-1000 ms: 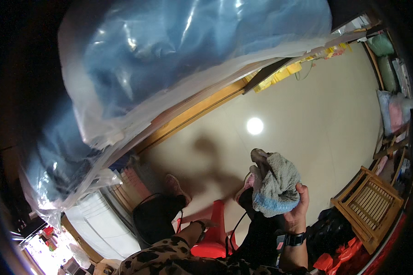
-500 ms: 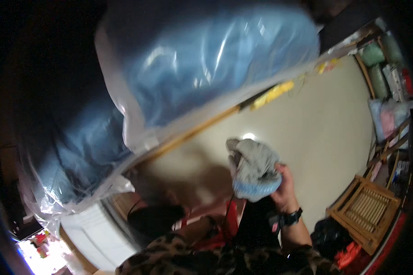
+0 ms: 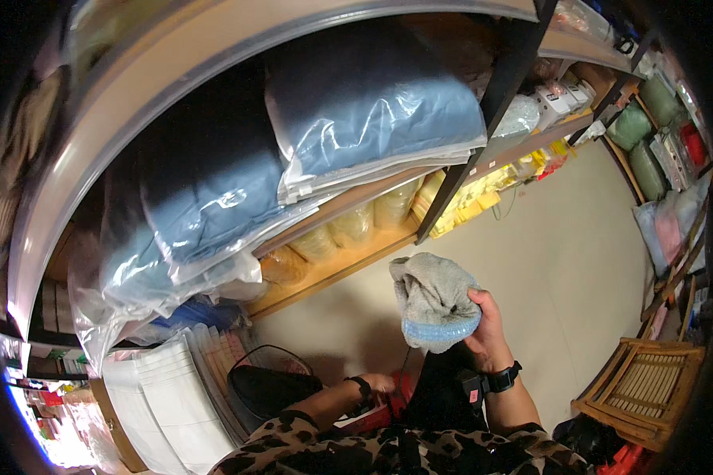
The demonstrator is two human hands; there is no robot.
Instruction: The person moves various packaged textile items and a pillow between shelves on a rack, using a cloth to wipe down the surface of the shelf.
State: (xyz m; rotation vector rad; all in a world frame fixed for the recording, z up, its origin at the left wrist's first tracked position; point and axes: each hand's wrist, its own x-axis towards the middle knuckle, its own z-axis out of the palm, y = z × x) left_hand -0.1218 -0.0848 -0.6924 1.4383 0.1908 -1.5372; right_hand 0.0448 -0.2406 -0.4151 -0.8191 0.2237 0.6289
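Observation:
My right hand is closed on the edge of a bunched grey cloth with a light blue ribbed band along its lower side. The thumb lies over the band's end, and a black watch sits on that wrist. My left hand is low, close to my body, beside a red object that is mostly hidden. Its fingers are too blurred and small to read. Left of it stands a black bag with a thin looped handle.
Shelving with a black post holds blue folded fabric in clear bags. Yellow packets fill a lower shelf. White stacked sheets stand at lower left; a wooden folding stool is at lower right on the pale floor.
My view has drawn back from the bagged fabric, so more shelving shows. The grey cloth stays in my right hand, and my left hand now shows by the red object.

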